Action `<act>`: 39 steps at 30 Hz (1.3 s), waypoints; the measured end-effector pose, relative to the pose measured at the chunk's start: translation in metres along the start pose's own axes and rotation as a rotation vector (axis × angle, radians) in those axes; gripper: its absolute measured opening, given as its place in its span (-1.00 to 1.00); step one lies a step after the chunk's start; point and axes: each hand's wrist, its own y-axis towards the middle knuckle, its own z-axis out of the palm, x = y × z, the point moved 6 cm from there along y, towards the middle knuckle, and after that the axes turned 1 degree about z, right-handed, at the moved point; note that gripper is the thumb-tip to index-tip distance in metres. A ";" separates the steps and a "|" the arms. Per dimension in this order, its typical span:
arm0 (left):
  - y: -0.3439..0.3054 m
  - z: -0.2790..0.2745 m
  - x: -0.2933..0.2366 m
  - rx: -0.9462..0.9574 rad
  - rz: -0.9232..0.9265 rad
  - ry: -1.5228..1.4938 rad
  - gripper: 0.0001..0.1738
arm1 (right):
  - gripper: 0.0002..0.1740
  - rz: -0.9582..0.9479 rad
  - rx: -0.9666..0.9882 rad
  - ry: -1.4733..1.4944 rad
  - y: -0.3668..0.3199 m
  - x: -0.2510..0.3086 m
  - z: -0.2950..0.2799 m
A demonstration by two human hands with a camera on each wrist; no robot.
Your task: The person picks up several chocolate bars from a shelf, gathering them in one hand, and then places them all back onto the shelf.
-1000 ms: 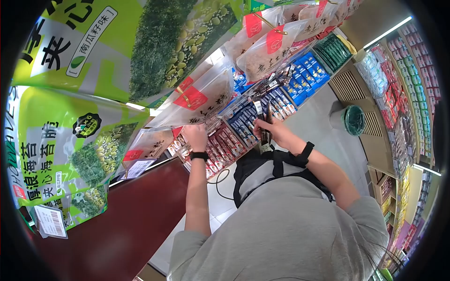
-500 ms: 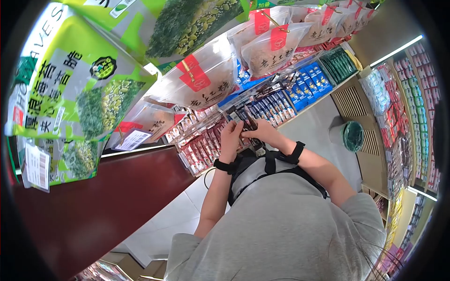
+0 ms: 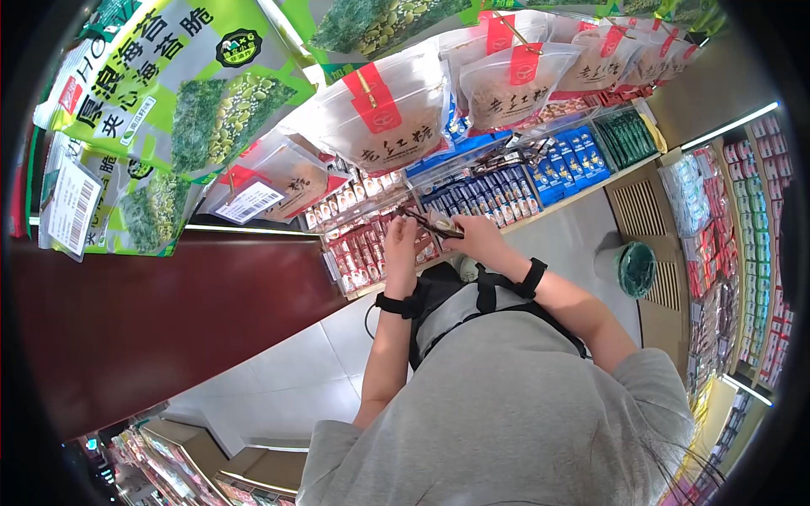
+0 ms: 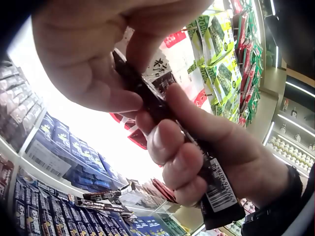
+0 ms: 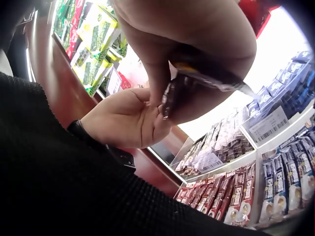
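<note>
Shelf (image 3: 582,193) beyond; dark packet (image 4: 220,189) slants lengthwise between hands, right hand (image 4: 231,145) gripping near barcode, left hand (image 4: 83,54) pinching opposite end.

The head camera looks down; wrist cameras, close.

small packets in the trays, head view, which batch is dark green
The dark green packets, toward the right-hand end, just past the bright blue packets; their colour differs from those, the dark blue packets and the red packets.

2 hands (image 3: 400,251), 2 black wristbands (image 3: 531,277), 1 bin (image 3: 636,270), 1 grey shirt (image 3: 498,405).
</note>
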 end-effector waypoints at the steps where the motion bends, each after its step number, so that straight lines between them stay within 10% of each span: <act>1: -0.004 0.000 -0.006 -0.004 0.001 -0.002 -0.76 | -0.72 -0.070 -0.151 -0.296 -0.003 0.006 -0.007; 9: -0.026 -0.008 -0.027 0.136 0.051 -0.173 -0.81 | -0.61 -0.514 -0.271 -0.225 -0.019 0.033 -0.006; 12: -0.035 -0.022 -0.042 0.141 0.096 -0.286 -0.78 | -0.75 -0.108 -0.217 0.240 -0.001 0.001 0.002; 19: -0.031 -0.043 -0.026 0.166 0.078 -0.288 -0.76 | -0.73 0.065 0.194 0.771 0.004 0.007 0.035; 25: -0.017 -0.030 0.003 0.137 -0.064 -0.266 -0.83 | -0.76 0.084 0.169 0.705 0.003 0.012 0.042; 39: 0.175 -0.203 -0.004 -0.281 0.153 0.375 -0.74 | -0.83 0.215 -0.113 0.728 -0.015 -0.043 0.012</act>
